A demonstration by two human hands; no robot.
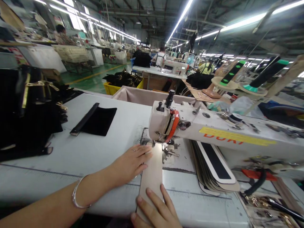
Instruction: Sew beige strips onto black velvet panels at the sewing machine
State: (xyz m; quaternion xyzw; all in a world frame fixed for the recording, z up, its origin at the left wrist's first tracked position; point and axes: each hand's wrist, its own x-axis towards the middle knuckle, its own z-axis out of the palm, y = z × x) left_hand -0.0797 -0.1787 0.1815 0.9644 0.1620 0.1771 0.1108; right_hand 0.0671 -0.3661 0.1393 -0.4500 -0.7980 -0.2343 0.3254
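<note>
A long beige strip [152,174] lies lengthwise on the sewing machine bed, its far end under the head of the sewing machine [163,123]. My left hand [129,163] rests open with fingers stretched out, the fingertips on the strip's left edge close to the presser foot. Lower down, my right hand [158,210] lies on the near part of the strip, fingers spread. Whether the needle is in the strip cannot be made out. Right of the strip, a stack of rounded panels [216,164], the top one white-edged with a dark centre, sits under the machine arm.
At left are a black piece with a bound edge [97,120] and a heap of black pieces with zippers [30,110]. Thread cones [232,72] stand at the right. A yellow crate [111,88] and co-workers [159,57] are beyond. Metal parts [258,202] lie lower right.
</note>
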